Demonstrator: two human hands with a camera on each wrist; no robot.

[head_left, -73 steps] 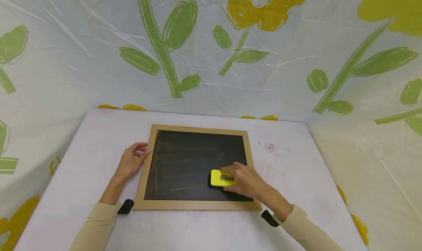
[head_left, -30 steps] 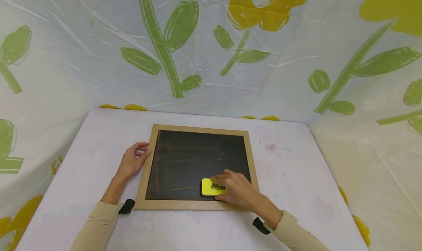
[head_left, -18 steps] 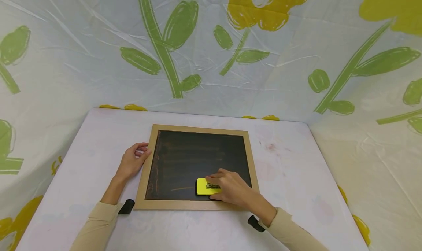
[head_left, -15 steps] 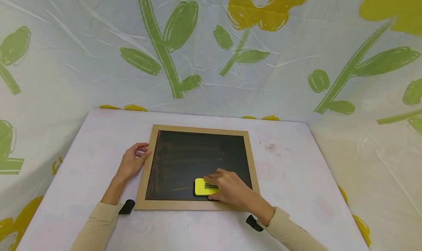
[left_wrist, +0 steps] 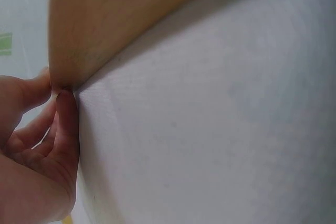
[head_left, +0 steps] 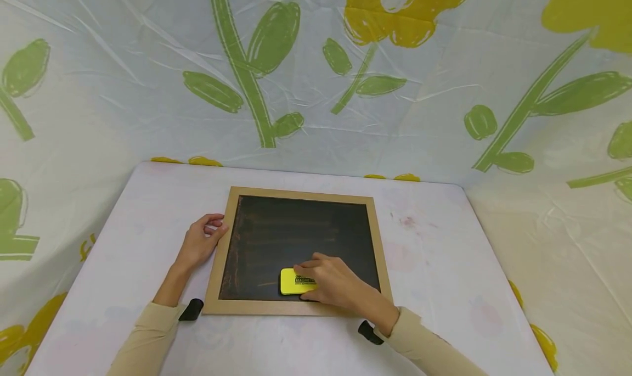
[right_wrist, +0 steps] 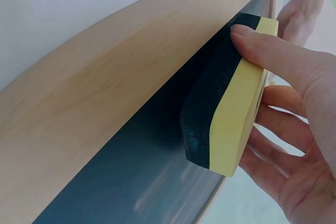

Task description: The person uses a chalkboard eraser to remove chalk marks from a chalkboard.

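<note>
A white bench [head_left: 434, 266] draped in plastic is carrying a wood-framed chalkboard [head_left: 296, 239], lying flat near the middle and looking stiff and heavy enough to sit steady, best taken by its frame. The left hand [head_left: 199, 243] is resting against the board's left frame edge, fingers curled and pinching the wood in the left wrist view. The right hand [head_left: 333, 284] is grasping a yellow eraser [head_left: 292, 281] by its long sides, thumb on one and fingers on the other, pressing its dark felt face onto the slate at the near edge. The eraser appears light, soft and squashy, easiest held across its foam back, beside a faint chalk streak [head_left: 267, 283].
</note>
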